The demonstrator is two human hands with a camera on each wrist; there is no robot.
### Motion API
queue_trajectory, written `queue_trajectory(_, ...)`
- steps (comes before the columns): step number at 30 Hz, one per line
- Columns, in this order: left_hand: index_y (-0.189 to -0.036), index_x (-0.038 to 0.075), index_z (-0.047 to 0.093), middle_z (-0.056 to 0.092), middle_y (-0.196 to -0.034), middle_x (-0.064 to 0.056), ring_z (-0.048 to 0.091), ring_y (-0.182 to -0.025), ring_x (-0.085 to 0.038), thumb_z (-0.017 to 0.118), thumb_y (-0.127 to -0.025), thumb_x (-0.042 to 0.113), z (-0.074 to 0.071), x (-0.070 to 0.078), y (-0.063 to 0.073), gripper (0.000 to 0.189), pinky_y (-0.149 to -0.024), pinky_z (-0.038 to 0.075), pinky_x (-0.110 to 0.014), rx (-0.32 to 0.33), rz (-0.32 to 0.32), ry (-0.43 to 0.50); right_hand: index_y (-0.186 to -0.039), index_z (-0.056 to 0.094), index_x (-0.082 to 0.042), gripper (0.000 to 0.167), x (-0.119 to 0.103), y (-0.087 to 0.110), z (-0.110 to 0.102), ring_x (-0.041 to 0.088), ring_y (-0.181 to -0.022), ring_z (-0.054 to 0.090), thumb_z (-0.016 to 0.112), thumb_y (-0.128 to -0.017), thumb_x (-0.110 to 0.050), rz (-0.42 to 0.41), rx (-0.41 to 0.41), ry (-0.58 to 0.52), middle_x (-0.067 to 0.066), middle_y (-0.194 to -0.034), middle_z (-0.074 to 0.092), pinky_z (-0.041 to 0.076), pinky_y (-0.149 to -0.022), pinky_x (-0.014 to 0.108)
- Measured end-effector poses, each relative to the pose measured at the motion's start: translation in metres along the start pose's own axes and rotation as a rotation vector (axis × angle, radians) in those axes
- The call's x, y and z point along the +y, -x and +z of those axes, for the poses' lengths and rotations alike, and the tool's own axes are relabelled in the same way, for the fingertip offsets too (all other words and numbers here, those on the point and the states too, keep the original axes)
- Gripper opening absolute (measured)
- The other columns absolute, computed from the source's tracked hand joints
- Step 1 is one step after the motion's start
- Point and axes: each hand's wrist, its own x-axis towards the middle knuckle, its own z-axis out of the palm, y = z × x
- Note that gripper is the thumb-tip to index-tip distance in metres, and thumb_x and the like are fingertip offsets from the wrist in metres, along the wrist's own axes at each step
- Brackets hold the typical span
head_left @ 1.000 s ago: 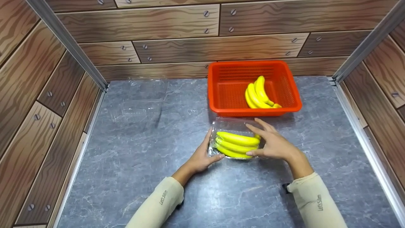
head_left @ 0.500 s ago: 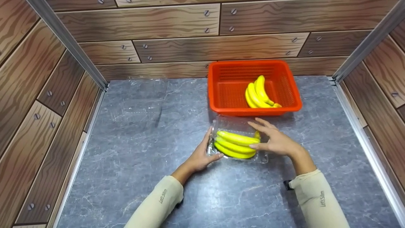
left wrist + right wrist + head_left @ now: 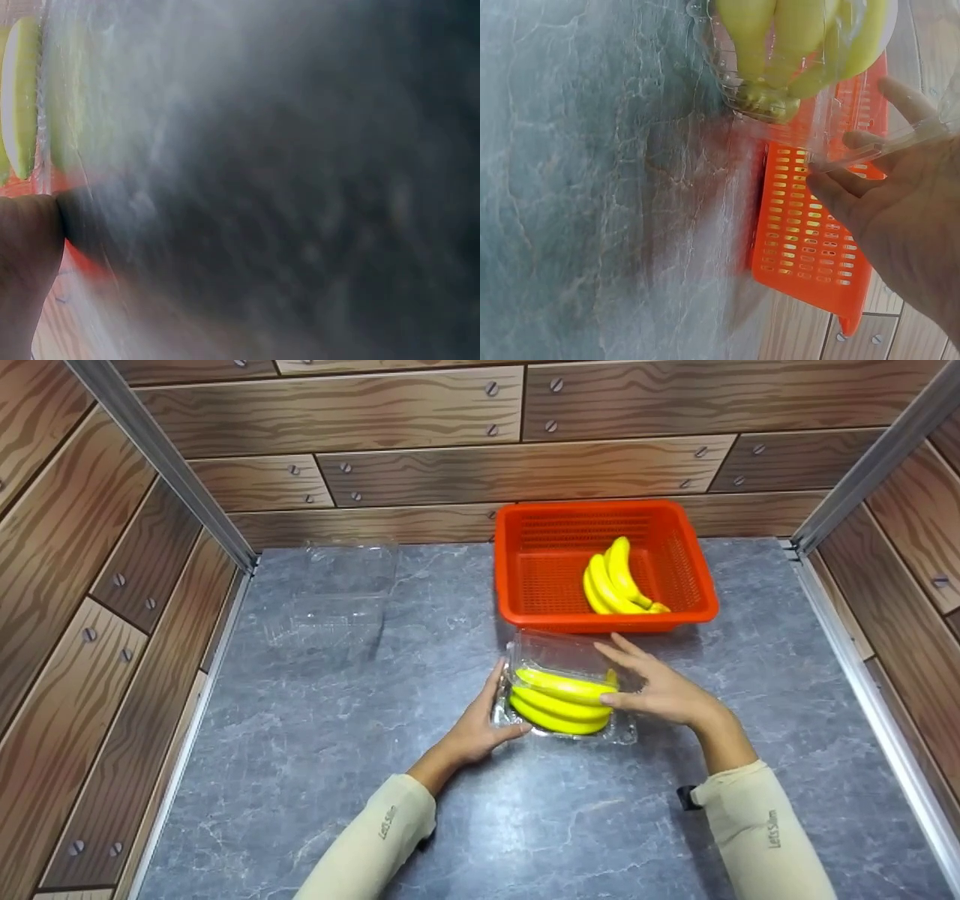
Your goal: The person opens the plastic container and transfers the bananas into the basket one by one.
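Note:
A clear plastic clamshell box [image 3: 622,731] lies in front of the basket, with a bunch of yellow bananas [image 3: 562,701] in its base. Its lid [image 3: 559,649] stands raised at the far side, overlapping the rearmost banana from above. My left hand [image 3: 476,731] holds the box's left end, thumb at the front corner and fingers along the side. At the right end, my right hand [image 3: 660,690] has the lid's edge between thumb and fingers, plain in the right wrist view beside the banana stems [image 3: 769,101]. Blurred plastic fills most of the left wrist view.
An orange-red perforated basket [image 3: 506,562] stands just behind the box, against the back wall. Another bunch of bananas [image 3: 611,581] lies inside it. A second clear clamshell [image 3: 337,604] sits unfolded at the back left of the grey table [image 3: 300,780]. Wood-patterned walls surround three sides.
My right hand has shifted slightly right and back, its thumb leaving the front of the bananas. The lid now reaches further forward over the bananas. My left hand stays in place.

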Motion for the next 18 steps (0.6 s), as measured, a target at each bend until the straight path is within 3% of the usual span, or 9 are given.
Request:
queue_trajectory(6,-0.174,0.032,0.004,0.011,-0.183,-0.003,0.014,-0.169,-0.024,0.083,-0.091,0.032,0.003,0.000,0.003,0.114,-0.139,0.012,-0.049,-0.022,0.039,-0.009,-0.168,0.035,-0.030,0.088,-0.002,0.009,0.003,0.055,-0.163,0.020,0.079,-0.094,-0.048,0.021,0.036,-0.011,0.016,-0.182,0.009,0.029,-0.120,0.082)
queue_trajectory(12,-0.174,0.026,0.009,0.017,-0.182,-0.007,0.018,-0.169,-0.027,0.081,-0.091,0.033,0.003,0.001,0.004,0.109,-0.139,0.014,-0.051,-0.019,0.039,-0.013,-0.168,0.037,-0.029,0.089,-0.013,0.017,0.001,0.053,-0.161,0.027,0.079,-0.093,-0.054,0.065,0.080,0.020,0.018,-0.180,0.018,0.035,-0.120,0.078)
queue_trajectory(18,-0.170,0.024,0.016,0.030,-0.177,-0.011,0.029,-0.165,-0.028,0.083,-0.090,0.031,0.002,0.001,0.002,0.105,-0.137,0.020,-0.050,-0.017,0.051,0.005,-0.161,0.050,-0.017,0.072,-0.022,0.020,-0.003,0.052,-0.153,0.044,0.076,-0.099,-0.041,-0.015,0.155,0.023,0.025,-0.173,0.035,0.048,-0.114,0.071)
